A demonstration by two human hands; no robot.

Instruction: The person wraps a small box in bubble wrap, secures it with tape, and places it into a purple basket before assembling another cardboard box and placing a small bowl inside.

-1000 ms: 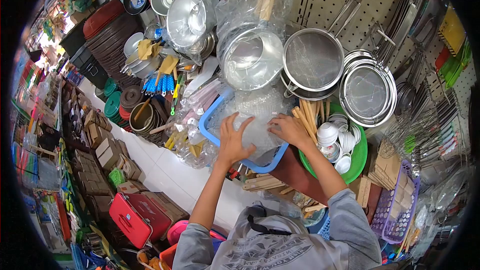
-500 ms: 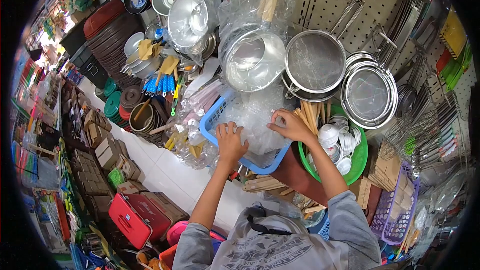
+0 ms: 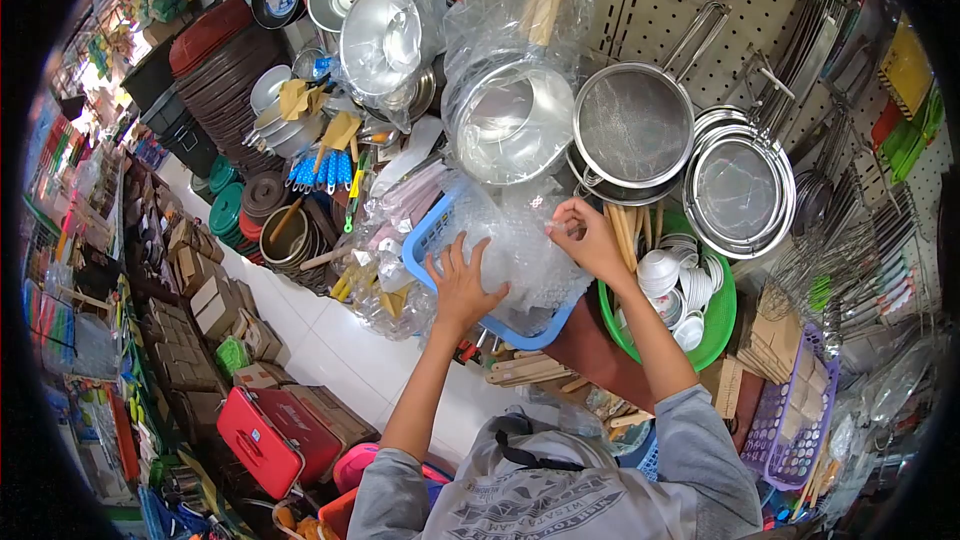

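- Clear plastic film point(image 3: 515, 240) is lying crumpled in and across the blue basket point(image 3: 517, 340), spilling over its right rim and covering most of the inside.
- Left hand point(image 3: 463, 288) is reaching over the basket's near-left rim, sitting wide: fingers spreading over the film, palm facing down. Can't tell how firmly it's pressing.
- Right hand point(image 3: 592, 242) is working narrow, thumb and fingertips pinching the film near its far-right side.
- Bagged pan point(image 3: 515, 120) is hanging just beyond the basket, wooden handle pointing up.
- Mesh strainer point(image 3: 635, 125) is hanging to the right of that pan; more strainers point(image 3: 740, 185) are hanging beside it, further right.
- Green basin point(image 3: 727, 330) is standing right of the basket, near the right forearm, holding white bowls point(image 3: 657, 270).
- Wooden handles point(image 3: 622, 230) are sticking up between basin and right hand.
- Purple basket point(image 3: 795, 430) is standing well apart, far right.
- Red case point(image 3: 262, 440) is lying lower left, well away from both hands.
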